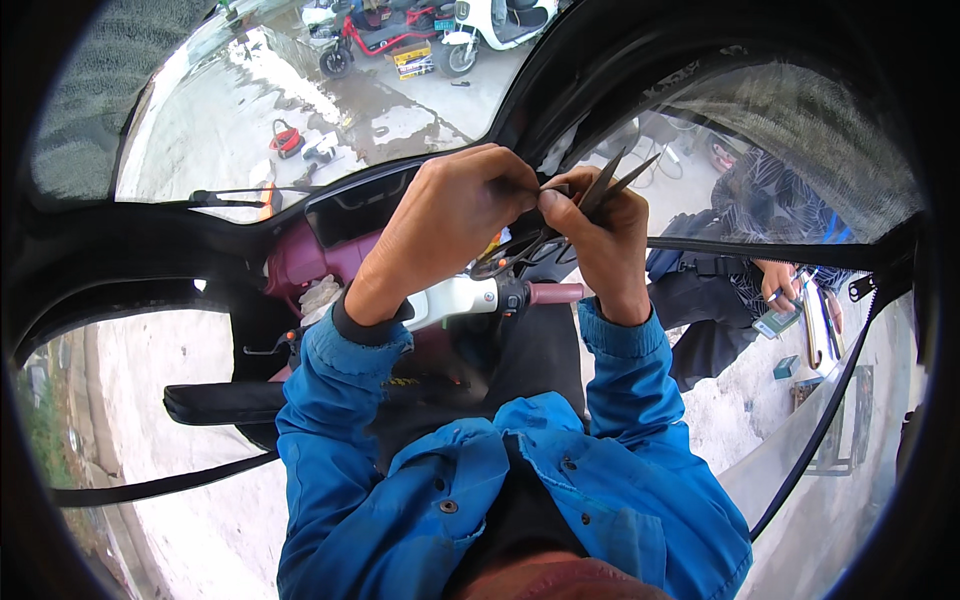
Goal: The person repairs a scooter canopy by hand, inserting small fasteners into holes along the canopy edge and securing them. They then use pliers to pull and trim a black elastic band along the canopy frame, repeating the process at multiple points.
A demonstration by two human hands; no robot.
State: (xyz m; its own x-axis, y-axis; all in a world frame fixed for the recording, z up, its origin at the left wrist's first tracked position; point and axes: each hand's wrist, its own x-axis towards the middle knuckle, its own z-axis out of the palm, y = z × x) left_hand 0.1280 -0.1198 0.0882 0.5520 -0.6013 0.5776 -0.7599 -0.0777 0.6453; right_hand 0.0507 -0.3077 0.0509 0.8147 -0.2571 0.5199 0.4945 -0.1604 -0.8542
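Note:
Both of my hands are raised close together in front of the windshield, above a white handlebar (455, 300) with a pink grip (555, 292). My right hand (612, 245) is closed round a pair of dark scissors (601, 186); their blades are parted and point up and right, and the looped handles hang below the palm. Fingers of my left hand (440, 205) are pinched together and meet the right thumb and forefinger. Something small and dark seems to be between the fingertips, too small and covered to name.
I sit inside a covered vehicle with a windshield wiper (235, 199) ahead and a black zipper edge (760, 249) at right. Outside on the right, another person's hand (778, 283) is near small boxes. A red scooter (385, 38) and a white scooter (500, 28) stand beyond the windshield.

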